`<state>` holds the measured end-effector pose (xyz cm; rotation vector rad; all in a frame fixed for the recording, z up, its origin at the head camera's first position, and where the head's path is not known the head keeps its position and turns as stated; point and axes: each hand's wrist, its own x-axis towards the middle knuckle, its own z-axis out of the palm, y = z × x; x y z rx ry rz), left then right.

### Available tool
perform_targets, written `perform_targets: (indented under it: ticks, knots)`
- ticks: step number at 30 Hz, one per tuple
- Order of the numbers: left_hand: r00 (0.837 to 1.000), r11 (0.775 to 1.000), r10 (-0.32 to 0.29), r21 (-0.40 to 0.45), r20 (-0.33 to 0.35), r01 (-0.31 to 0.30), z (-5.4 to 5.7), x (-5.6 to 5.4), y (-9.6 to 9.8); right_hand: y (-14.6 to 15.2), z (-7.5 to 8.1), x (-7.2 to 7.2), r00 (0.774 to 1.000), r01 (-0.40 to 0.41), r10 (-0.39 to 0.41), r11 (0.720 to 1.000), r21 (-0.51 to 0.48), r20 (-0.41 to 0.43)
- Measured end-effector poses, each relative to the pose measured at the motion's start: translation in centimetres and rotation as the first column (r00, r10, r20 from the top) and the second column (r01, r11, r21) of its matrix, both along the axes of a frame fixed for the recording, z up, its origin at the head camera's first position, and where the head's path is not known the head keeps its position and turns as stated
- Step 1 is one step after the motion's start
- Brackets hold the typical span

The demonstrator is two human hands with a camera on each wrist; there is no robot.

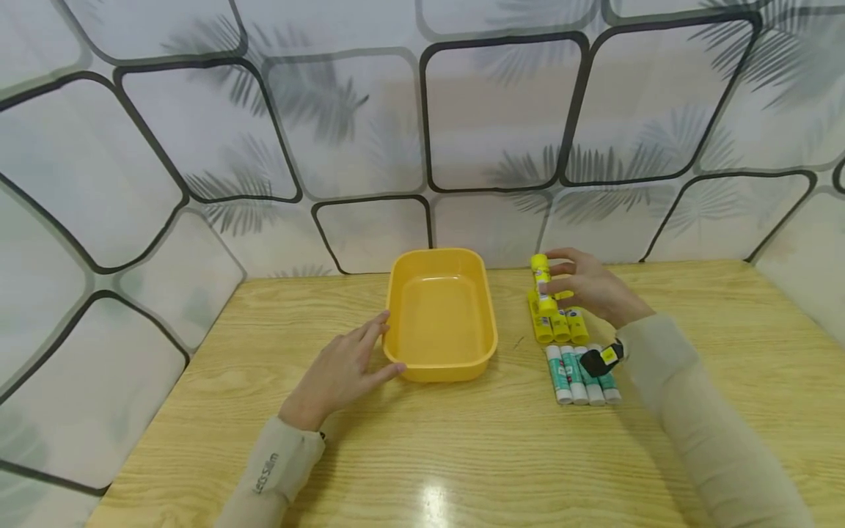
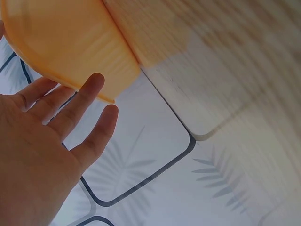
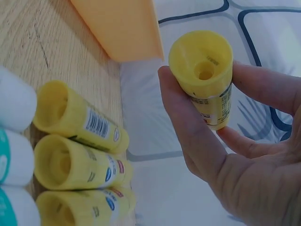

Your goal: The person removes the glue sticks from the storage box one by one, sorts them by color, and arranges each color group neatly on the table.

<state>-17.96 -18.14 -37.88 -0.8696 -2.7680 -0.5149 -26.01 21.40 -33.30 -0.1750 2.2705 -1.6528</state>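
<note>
My right hand [image 1: 590,290] pinches a yellow glue stick [image 3: 207,80] between thumb and fingers, above a row of other yellow glue sticks [image 1: 561,326]. Its hollow base faces the camera in the right wrist view. Three more yellow glue sticks [image 3: 70,162] lie side by side below it there. My left hand [image 1: 343,367] touches the near left side of an orange-yellow plastic tub [image 1: 439,367], its fingers spread and fairly straight along the rim. The left wrist view shows those fingertips [image 2: 96,82] right at the tub's edge [image 2: 61,82].
Several white-and-teal glue sticks [image 1: 574,378] lie in a row nearer to me than the yellow ones, partly under the right wrist's black camera [image 1: 597,361]. The wooden table [image 1: 396,455] meets a patterned wall covering [image 1: 502,117] at the back and sides.
</note>
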Motion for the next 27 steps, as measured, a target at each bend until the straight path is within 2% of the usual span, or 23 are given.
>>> perform_targets:
  ticks: [15,20,27]
  knots:
    - [0.999,0.999,0.007,0.031,0.033,-0.008,-0.2,-0.1,-0.1,3.1,-0.9,0.3,0.999,0.042,-0.042,0.999,0.011,0.013]
    - [0.998,0.999,0.012,0.044,0.056,-0.015,-0.3,-0.1,-0.4,3.9,-1.0,0.2,0.999,0.050,-0.051,0.997,0.054,0.010]
    - [0.999,0.999,-0.004,0.050,0.054,0.001,-0.3,-0.2,-0.4,5.2,-1.0,0.2,0.998,0.055,-0.056,0.992,0.114,0.001]
